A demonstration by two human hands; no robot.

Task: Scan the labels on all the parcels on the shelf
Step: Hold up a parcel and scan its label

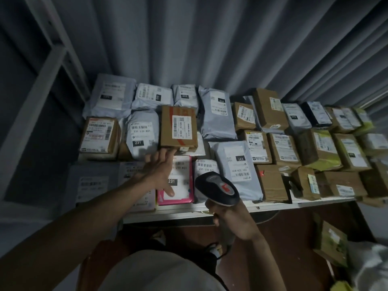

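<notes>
The parcels (218, 131) lie packed label-up across the shelf (273, 204), and the brown box (178, 128) sits tilted on its neighbours, so I judge a careless nudge could tip it and hide its label. My left hand (160, 164) reaches out, fingers straight, tips at that box's near edge, above the pink parcel (184, 185). My right hand (228, 217) grips the scanner (218, 189), aimed at the parcels.

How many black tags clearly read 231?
3: one on the left grey bag, one on the pink parcel under the left hand, one on the right grey bag beside the scanner. Other tags are blurred.
</notes>
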